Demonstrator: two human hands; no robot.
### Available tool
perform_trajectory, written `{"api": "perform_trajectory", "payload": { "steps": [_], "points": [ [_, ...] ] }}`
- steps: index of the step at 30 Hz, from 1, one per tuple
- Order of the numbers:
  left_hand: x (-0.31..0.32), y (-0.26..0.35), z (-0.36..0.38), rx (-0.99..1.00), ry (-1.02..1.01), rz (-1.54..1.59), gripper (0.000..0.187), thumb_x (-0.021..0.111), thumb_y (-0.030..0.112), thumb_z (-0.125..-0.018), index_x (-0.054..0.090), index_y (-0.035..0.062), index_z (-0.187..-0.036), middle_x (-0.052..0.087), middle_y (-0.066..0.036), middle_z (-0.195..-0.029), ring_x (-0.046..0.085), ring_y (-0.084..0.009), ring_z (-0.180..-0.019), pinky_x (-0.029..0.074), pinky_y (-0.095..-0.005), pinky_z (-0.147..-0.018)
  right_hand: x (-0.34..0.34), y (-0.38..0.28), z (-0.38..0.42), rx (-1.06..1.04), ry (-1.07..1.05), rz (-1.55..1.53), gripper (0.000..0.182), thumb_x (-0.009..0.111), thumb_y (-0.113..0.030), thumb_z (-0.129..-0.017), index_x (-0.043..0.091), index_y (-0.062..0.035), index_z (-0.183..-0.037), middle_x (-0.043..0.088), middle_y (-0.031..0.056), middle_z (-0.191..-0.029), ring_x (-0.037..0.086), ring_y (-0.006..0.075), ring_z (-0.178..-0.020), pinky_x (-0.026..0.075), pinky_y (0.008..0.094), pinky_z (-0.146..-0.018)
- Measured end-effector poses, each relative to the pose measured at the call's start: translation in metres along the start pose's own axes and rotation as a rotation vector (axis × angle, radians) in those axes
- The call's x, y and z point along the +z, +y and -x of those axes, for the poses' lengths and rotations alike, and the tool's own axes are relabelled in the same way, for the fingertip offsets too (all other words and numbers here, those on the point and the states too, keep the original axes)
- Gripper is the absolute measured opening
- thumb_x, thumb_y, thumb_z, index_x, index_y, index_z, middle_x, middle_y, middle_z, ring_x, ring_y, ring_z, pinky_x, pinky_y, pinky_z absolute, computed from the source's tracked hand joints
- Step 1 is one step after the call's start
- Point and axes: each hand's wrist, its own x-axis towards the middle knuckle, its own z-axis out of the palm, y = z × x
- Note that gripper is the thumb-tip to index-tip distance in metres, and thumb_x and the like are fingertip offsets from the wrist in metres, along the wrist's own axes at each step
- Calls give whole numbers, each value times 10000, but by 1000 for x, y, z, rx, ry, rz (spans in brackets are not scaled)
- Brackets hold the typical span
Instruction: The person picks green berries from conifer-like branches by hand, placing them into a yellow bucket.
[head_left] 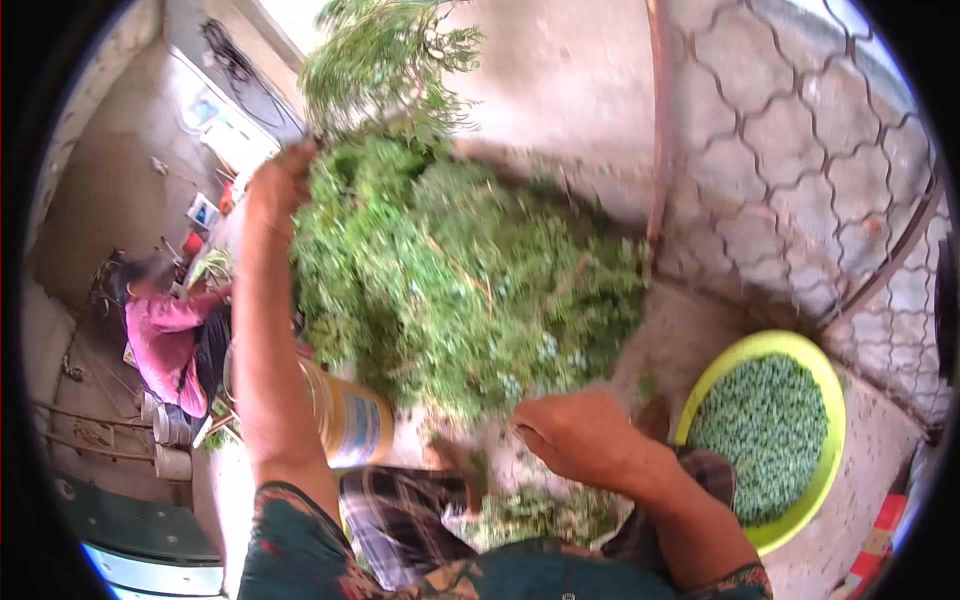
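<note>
My left hand (pixel 284 182) reaches far forward, its fingers closed on the stem end of a leafy green branch (pixel 390 75). The branch is smeared by motion and hangs above the far edge of a big heap of cut green branches (pixel 470 270). Nearer my body, my right hand (pixel 578 432) is curled into a fist by the heap's near edge; what it holds, if anything, is hidden. To its right stands a yellow-green basin (pixel 836 400), filled with small round bluish-green pieces (pixel 762 440).
A yellowish bucket (pixel 352 415) stands beside my left knee. Loose sprigs (pixel 540 515) lie on the floor between my legs. A person in a pink top (pixel 168 340) sits at the left. Interlocking paving (pixel 780 130) begins beyond a raised edge at the right.
</note>
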Motion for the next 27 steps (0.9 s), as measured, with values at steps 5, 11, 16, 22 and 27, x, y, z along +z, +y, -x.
{"api": "perform_trajectory", "payload": {
  "steps": [5, 11, 16, 22, 27],
  "points": [
    [7, -40, 57, -355, 88, 722, 208, 579, 262, -891, 587, 75, -983, 292, 67, -519, 273, -70, -419, 339, -226, -440, -6, 3, -5, 125, 281, -375, 142, 523, -113, -830, 575, -40, -940, 608, 152, -779, 592, 282, -679, 461, 376, -641],
    [7, -103, 115, -534, -63, 1255, 107, 517, 209, -920, 571, 118, -929, 254, 64, -535, 199, -73, -443, 319, -244, -535, -63, 15, 29, 384, 628, -283, 146, 563, -129, -847, 594, -9, -925, 582, 70, -740, 524, 111, -670, 434, 273, -617],
    [21, -117, 147, -633, 3, 1069, 114, 563, 243, -904, 517, 146, -939, 271, 73, -529, 242, -60, -431, 321, -233, -499, -95, 91, 155, 608, 825, 737, 206, 580, -98, -819, 588, 33, -978, 583, 133, -832, 562, 178, -816, 431, 272, -780],
    [46, -107, 176, -570, -4, 886, 170, 589, 269, -890, 539, 115, -945, 408, 67, -677, 281, -41, -437, 384, -216, -520, -74, -9, 36, 307, 821, -445, 144, 582, -54, -840, 585, 17, -966, 604, 51, -822, 590, 106, -782, 466, 243, -691],
    [49, -85, 205, -516, -213, 708, 225, 597, 301, -883, 609, 88, -954, 511, 59, -780, 446, -63, -717, 389, -217, -646, -19, -37, -76, 121, 638, -677, 254, 569, -56, -868, 506, 48, -1091, 581, 82, -788, 571, 108, -595, 476, 220, -497]
  ]
}}
